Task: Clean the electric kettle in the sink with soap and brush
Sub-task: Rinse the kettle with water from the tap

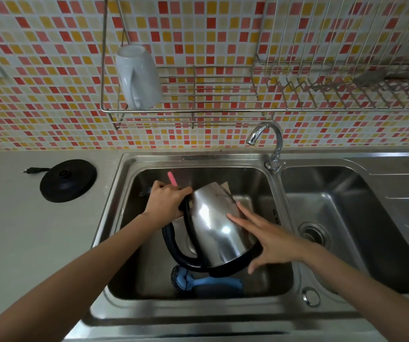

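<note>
Kettle [213,225] in left sink [198,156] basin, tilted. Long axis near-far: mouth toward back wall, base toward viewer. Left hand [166,202] fingers clenched round handle [171,240]. Right hand [270,239] fingers straight, flat on steel side.

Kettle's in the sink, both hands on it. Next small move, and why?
Probably the right hand drops to the blue brush. The left hand grips the kettle by its handle, tilted in the sink; the right hand only rests flat on the steel body and holds nothing, and the brush lies just below the kettle's base.
</note>
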